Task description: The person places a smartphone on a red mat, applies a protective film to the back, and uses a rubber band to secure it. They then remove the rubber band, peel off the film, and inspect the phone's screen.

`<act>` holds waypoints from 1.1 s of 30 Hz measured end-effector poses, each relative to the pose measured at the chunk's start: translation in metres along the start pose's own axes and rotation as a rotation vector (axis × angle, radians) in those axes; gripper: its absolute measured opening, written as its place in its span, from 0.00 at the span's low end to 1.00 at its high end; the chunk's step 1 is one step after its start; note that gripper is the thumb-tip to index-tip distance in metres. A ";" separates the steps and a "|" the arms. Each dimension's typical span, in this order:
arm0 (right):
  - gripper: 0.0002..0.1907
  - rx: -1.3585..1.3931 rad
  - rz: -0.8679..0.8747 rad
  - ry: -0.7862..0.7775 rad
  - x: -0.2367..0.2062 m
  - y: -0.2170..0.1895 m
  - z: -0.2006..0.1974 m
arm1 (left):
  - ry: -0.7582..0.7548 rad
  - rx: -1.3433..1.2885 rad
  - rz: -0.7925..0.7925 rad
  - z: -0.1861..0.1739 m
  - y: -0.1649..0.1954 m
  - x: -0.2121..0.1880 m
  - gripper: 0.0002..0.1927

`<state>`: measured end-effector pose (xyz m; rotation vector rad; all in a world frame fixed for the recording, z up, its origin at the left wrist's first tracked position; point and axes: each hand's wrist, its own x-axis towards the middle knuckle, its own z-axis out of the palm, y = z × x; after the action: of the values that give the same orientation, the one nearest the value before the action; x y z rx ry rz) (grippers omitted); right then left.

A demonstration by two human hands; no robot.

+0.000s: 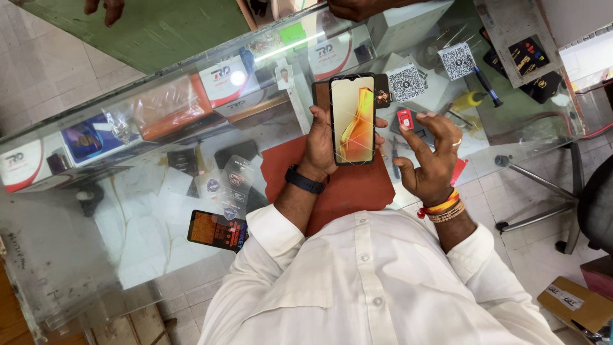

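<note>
My left hand [319, 144] grips a black smartphone [352, 119] upright, its lit screen showing an orange and cream wallpaper. A dark band is on that wrist. My right hand [433, 156] hovers just right of the phone with fingers spread, and a small red card-like piece [404, 118] sits at the fingertips; whether it is pinched or lying on the glass I cannot tell. Beneath both hands lies a red mat [348, 188] on the glass counter [128, 211].
Boxes and packets show through the glass counter. Square code cards [406, 82] stand behind the phone, with a yellow-handled screwdriver [469, 100] to their right. A dark packet [217, 230] lies at my left. Another person's hands [102, 7] reach in from the far side. Chair legs [543, 191] stand on the right.
</note>
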<state>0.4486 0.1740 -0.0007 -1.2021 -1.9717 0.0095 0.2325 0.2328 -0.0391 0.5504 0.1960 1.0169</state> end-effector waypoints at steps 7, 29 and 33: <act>0.16 0.046 -0.007 0.047 0.002 -0.013 0.009 | 0.010 0.033 0.048 0.000 0.002 0.000 0.58; 0.18 0.101 -0.232 -0.094 0.005 -0.026 0.015 | 0.065 0.062 0.163 -0.001 -0.003 0.002 0.56; 0.18 0.096 -0.201 -0.087 0.006 -0.027 0.016 | 0.071 0.056 0.161 0.000 -0.001 0.003 0.57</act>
<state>0.4172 0.1691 0.0029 -0.9533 -2.1358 0.0542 0.2349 0.2346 -0.0391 0.5889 0.2466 1.1912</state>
